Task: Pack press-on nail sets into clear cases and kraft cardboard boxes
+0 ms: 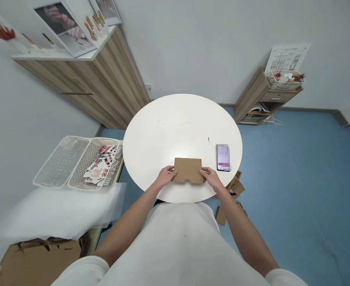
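A flat brown cardboard piece [188,170] lies on the near edge of the round white table [181,127]. My left hand [165,176] grips its left side with the fingers pinched on the edge. My right hand [212,178] grips its right side the same way. The cardboard has a small notch in its near edge.
A phone [223,157] lies on the table to the right of the cardboard. More cardboard pieces [234,187] are scattered on the blue floor under the table's right side. Two plastic baskets [82,161], one with pink packets, stand on a side table at left. A wooden cabinet [109,83] stands behind.
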Motion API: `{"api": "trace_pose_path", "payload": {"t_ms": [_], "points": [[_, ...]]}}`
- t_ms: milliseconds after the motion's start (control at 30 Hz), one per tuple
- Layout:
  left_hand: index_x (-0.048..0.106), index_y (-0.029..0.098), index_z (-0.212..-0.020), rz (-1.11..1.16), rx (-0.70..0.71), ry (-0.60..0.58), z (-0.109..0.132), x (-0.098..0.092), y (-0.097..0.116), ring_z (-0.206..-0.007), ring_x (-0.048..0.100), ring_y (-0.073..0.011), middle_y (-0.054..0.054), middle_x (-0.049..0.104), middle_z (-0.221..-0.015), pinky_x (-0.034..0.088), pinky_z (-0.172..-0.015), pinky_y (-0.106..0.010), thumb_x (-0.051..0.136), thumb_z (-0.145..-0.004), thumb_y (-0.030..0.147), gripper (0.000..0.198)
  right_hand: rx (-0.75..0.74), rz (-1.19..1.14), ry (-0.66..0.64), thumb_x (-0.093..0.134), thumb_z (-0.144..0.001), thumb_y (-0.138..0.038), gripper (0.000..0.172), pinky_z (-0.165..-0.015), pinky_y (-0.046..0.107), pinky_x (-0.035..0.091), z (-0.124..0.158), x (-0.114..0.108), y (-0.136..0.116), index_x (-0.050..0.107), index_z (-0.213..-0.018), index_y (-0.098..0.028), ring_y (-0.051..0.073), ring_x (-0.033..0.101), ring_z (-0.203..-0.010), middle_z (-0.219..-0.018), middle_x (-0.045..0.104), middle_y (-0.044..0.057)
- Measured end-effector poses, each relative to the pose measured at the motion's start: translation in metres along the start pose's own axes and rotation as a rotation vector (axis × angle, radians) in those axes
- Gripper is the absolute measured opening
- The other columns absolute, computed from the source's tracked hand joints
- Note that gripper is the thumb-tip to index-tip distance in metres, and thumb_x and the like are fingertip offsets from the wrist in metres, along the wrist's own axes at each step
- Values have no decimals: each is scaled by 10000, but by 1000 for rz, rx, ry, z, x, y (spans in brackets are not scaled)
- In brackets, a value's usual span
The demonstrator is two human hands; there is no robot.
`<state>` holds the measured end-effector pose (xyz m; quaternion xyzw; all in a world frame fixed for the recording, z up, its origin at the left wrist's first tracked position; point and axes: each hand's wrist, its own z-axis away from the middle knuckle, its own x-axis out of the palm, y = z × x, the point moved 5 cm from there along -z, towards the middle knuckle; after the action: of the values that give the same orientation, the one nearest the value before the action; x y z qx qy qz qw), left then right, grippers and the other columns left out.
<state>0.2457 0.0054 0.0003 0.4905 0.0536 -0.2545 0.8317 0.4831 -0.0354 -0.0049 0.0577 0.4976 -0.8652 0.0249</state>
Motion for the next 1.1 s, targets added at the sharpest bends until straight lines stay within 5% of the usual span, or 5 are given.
{"api": "trace_pose_path", "payload": {"t_ms": [167, 367, 600, 733, 1100], "points": [[413, 147, -1154, -241, -68, 108, 2, 8, -16, -837, 589, -197, -76, 606, -889, 447, -714, -305, 534, -712, 430, 538, -28, 225, 187, 528, -695, -384, 342, -716, 343, 462, -3, 9, 23, 508, -980, -194, 190, 592, -820, -1002, 591, 75], [358, 174, -1213, -450, 90, 255, 13, 6, -9, -1161, 400, -254, -126, 453, -1234, 342, -899, -393, 462, -756, 419, 529, -209, 379, 321, 481, -720, -402, 503, -854, 389, 404, 11, 11, 25, 410, -1166, -180, 240, 466, -1079, -1167, 499, 114], [261, 238, -1302, -620, 247, 81, 28, 16, -10, -1262, 253, -286, -87, 392, -1313, 219, -983, -453, 555, -671, 333, 703, -264, 658, 227, 545, -688, -389, 690, -950, 452, 293, 34, 24, 33, 269, -1296, -217, 275, 382, -1167, -1268, 430, 88], [139, 217, -1350, -623, 294, 23, 29, 21, -16, -1230, 310, -280, -103, 394, -1303, 238, -973, -440, 582, -628, 281, 849, -284, 739, 224, 537, -693, -302, 786, -941, 437, 302, 39, 43, 42, 128, -1357, -207, 275, 369, -1176, -1283, 410, 99], [335, 222, -1282, -414, 427, 100, 27, -42, 3, -850, 544, -195, -75, 508, -1002, 436, -764, -327, 444, -785, 393, 536, -354, 563, 199, 347, -832, -461, 519, -772, 378, 429, 49, 61, -18, 335, -1301, -240, 213, 539, -845, -942, 544, 75]]}}
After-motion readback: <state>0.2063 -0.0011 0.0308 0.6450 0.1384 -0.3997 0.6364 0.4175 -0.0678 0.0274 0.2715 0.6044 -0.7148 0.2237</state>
